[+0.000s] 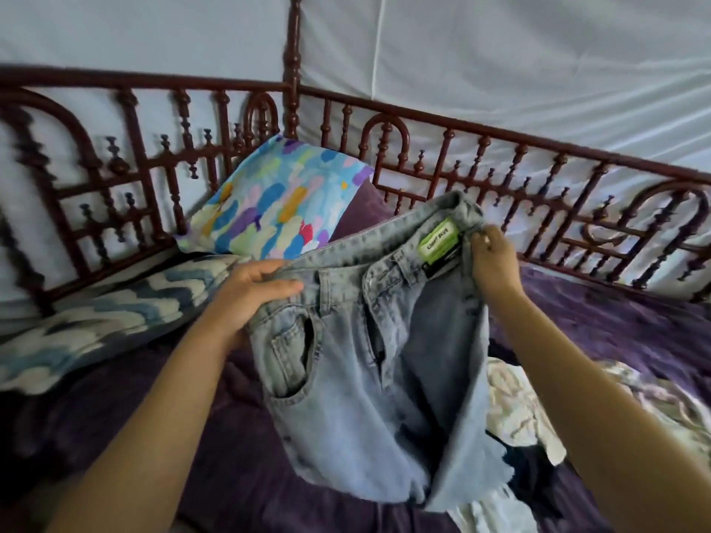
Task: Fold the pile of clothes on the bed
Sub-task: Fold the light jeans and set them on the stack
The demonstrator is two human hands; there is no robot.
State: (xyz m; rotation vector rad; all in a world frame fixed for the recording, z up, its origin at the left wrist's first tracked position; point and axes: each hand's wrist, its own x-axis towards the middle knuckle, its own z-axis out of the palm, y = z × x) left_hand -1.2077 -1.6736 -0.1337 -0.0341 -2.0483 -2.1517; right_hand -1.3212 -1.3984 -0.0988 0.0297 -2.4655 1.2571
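Note:
A pair of light blue denim shorts (pixel 358 398) with a frayed hem hangs in the air above the bed, front side toward me, a green label showing inside the waistband. My left hand (pixel 250 294) grips the waistband at its left end. My right hand (pixel 494 263) pinches the waistband at its right end, so the waist is held open between both hands. Below and to the right lies a pile of clothes (pixel 515 413), white and dark pieces, partly hidden behind the shorts and my right forearm.
A purple sheet (pixel 600 332) covers the bed. A multicoloured pillow (pixel 277 205) leans in the far corner, and a blue-and-white zigzag pillow (pixel 104 321) lies at the left. A dark red carved wooden railing (pixel 481 163) runs along the far sides, with white netting behind it.

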